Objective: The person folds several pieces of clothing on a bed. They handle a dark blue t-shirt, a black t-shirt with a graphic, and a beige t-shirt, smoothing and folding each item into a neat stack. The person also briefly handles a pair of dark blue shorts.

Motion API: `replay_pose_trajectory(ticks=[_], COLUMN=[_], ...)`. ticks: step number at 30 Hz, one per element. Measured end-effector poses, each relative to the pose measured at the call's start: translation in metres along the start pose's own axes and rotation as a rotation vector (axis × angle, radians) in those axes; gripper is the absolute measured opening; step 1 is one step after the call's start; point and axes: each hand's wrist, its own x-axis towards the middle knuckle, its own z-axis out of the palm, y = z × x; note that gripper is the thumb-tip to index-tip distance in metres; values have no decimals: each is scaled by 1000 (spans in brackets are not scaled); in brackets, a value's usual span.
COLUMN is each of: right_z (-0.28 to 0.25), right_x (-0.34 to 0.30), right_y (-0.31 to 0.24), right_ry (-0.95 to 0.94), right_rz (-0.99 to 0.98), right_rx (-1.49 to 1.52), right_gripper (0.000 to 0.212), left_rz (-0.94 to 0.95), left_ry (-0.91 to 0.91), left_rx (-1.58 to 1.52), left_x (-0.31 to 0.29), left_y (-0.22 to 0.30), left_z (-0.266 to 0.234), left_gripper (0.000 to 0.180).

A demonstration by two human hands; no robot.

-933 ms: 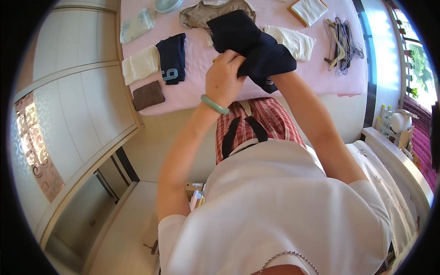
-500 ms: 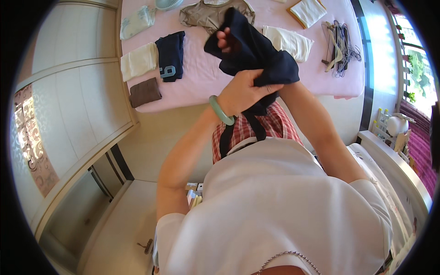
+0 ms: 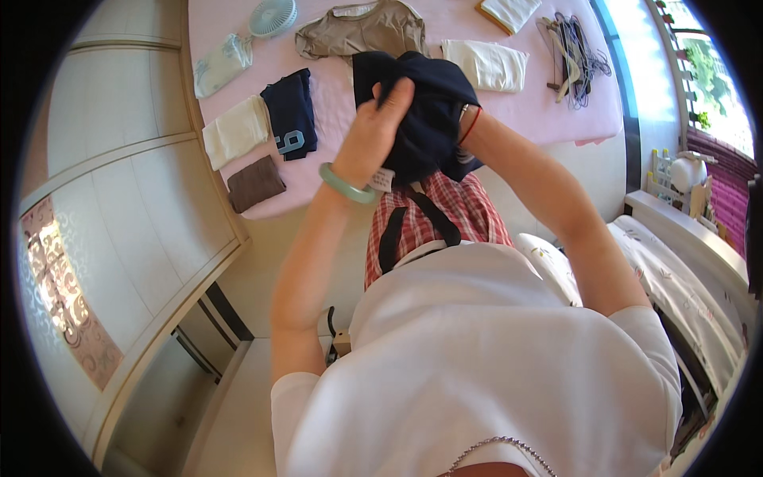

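Note:
A dark navy or black garment (image 3: 429,111) is bunched up between my hands, in front of the near edge of the bed. My left hand (image 3: 373,131), with a green bangle at its wrist, grips the garment's left side, thumb on top. A small white label (image 3: 382,180) hangs out of the cloth by that wrist. From the right, my right forearm (image 3: 532,167) reaches into the garment. A red string circles the right wrist, and the cloth hides the fingers of that hand.
On the pink-sheeted bed (image 3: 334,143) lie folded white cloth (image 3: 237,131), navy clothing (image 3: 290,115), a brown folded piece (image 3: 256,184), a spread tan top (image 3: 362,33), a white folded garment (image 3: 486,65), hangers (image 3: 579,60) and a light-blue fan (image 3: 272,16). Cabinets (image 3: 135,183) stand left.
My left hand has moved from beside the right forearm to the garment's left side. My right fingers, which poked out at the far end, are now covered. The garment is more bunched.

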Motion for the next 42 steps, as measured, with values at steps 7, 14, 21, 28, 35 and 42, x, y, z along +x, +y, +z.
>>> replay_pose_trajectory(ticks=[7,14,21,28,35,42], right_z=[-3,-47,-6,16,-15,-74], right_x=[-12,-28,-23,-45,-89,-164], right_y=[34,4,-91,-122,-123,-85], right_ry=[146,540,726,262,308,603], right_rz=[3,283,-471,-496,-498,-511], right_rx=[-557,-163,-725,-341,372,700], right_gripper=[28,32,27,17,31,50], left_rz=[-114,-224,-443,575,554,917], left_ry=[93,380,122,105,-292,-417], left_rx=[-724,-586,816,520,759,931], left_x=[38,20,-7,28,55,-9], left_y=[-46,-127,-170,-65,-84,-60], left_z=[-107,-174,-170,-105,-82,-76], left_gripper=[37,39,55,68,39,26])
